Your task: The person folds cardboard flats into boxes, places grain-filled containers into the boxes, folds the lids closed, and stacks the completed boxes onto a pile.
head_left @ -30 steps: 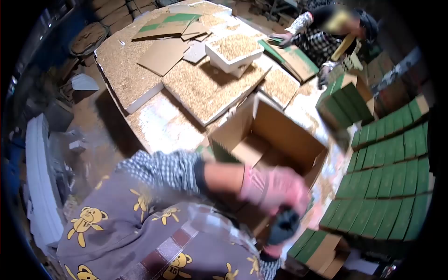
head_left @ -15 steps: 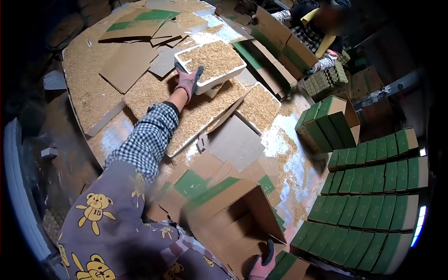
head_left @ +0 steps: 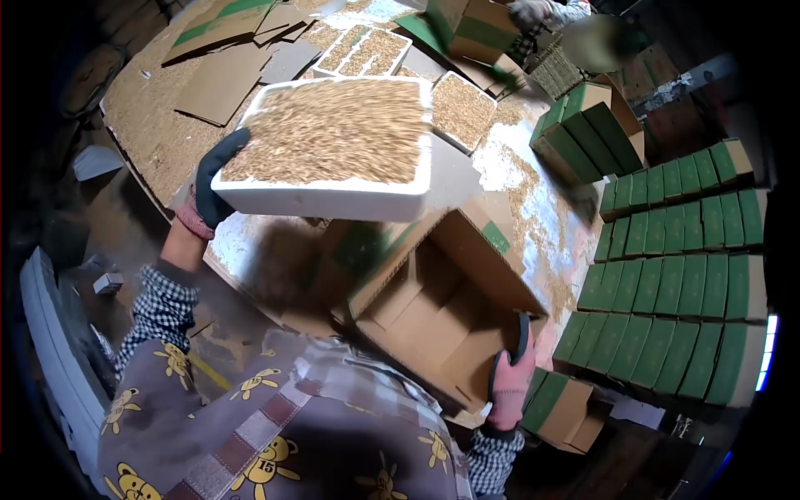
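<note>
My left hand [head_left: 218, 177], in a dark and pink glove, grips the left side of a white foam tray [head_left: 325, 204]. Loose tan sawdust-like flakes [head_left: 342, 125] fill it to the rim, slightly blurred by motion. Tray and hand are in the air, above and left of an open cardboard box [head_left: 437, 292] tilted towards me. Bare brown walls and bottom show inside that box. My right hand [head_left: 511, 371], gloved likewise, is closed on the box's near right edge, thumb up along the inside and the other fingers mostly hidden.
On the table are flat cardboard sheets [head_left: 223, 83] and more filled white trays [head_left: 463, 112]. Green boxes [head_left: 667, 283] stand in rows at right, with a cluster [head_left: 587, 133] behind. Across the table, a co-worker's gloved hand [head_left: 531, 12] is by another box [head_left: 483, 29].
My left hand has brought the tray off the table, nearer and above the open box. The box and my right hand appear higher in view. The co-worker's box has shifted.
</note>
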Demonstrator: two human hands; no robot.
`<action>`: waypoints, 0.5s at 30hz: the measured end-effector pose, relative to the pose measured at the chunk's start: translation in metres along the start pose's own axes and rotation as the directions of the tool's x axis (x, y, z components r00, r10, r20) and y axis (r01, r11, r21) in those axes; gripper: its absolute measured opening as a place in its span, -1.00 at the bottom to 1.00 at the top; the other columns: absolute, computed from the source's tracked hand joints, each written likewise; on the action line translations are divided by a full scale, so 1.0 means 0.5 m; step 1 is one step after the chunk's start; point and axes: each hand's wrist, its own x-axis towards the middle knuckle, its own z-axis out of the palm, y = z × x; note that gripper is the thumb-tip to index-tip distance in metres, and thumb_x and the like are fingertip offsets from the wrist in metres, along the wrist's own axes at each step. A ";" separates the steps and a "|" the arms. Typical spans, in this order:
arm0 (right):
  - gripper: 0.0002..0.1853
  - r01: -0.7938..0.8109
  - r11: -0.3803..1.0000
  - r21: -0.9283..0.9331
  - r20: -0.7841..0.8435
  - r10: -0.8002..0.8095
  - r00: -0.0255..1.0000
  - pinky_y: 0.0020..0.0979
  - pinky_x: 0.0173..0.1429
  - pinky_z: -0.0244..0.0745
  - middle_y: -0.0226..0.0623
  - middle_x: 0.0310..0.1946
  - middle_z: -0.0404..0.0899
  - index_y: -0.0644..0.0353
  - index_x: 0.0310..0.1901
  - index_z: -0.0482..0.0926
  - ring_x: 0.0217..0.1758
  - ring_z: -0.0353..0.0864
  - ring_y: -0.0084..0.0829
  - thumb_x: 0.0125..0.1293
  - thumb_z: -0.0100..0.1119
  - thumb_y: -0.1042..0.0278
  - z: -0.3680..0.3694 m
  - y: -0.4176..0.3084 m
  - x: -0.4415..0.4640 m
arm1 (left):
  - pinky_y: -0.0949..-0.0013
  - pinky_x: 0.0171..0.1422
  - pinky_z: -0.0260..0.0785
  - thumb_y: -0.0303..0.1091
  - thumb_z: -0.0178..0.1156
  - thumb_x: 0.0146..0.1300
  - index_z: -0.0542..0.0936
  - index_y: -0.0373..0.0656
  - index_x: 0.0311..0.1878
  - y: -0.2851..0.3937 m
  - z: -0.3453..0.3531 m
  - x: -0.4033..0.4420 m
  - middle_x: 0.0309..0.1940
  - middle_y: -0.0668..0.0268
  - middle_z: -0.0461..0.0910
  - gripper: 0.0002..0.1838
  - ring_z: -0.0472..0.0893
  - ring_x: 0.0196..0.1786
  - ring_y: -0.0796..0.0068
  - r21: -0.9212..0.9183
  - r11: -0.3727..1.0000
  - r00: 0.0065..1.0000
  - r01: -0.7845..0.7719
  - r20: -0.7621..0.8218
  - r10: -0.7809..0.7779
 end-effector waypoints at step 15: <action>-0.18 0.155 0.909 0.387 0.130 -0.220 0.967 -0.44 0.35 0.27 -0.23 0.33 0.35 0.23 0.45 0.13 0.28 0.40 -0.37 0.14 0.26 0.52 -0.049 0.086 0.015 | 0.38 0.29 0.36 -0.22 0.13 0.41 0.15 -0.05 0.49 -0.078 0.466 -0.021 0.24 0.08 0.39 -0.35 0.47 0.21 0.41 0.405 0.909 0.878 0.097 0.396 -0.270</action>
